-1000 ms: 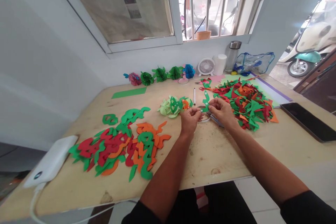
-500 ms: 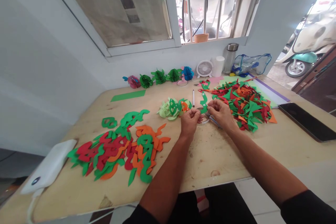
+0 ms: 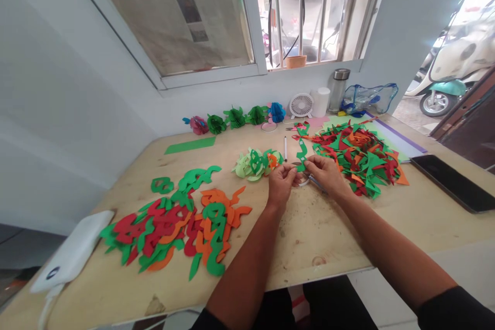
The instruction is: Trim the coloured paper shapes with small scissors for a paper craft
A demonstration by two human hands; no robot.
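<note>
Nearest us, our bare forearms reach across the pale wooden worktop (image 3: 297,247), with a loose heap of wavy red, orange and green paper cut-outs (image 3: 166,221) lying to the left. Farther in, our right hand (image 3: 328,176) pinches the edge of a narrow, wavy green paper strip with small white squares (image 3: 303,150) between thumb and finger. The fingertips of our left hand (image 3: 281,186) are drawn together at the strip's lower end; whether they grip the paper, we cannot tell. The strip lies between both hands, its upper part pointing away from us.

We judge it very light and limp, dry rather than slippery, and easy to crease or tear at its narrow bends, so a soft pinch at the broader parts or the ends suits it best.

Our fingers cover its lower end. The white squares are too small for us to say whether they are tape. A thin bluish tool (image 3: 317,183) is mostly hidden under our right hand, so we cannot name it. Beyond, a mixed pile of red, green and orange paper scraps (image 3: 367,160) overlaps too much for single pieces to be told apart.
</note>
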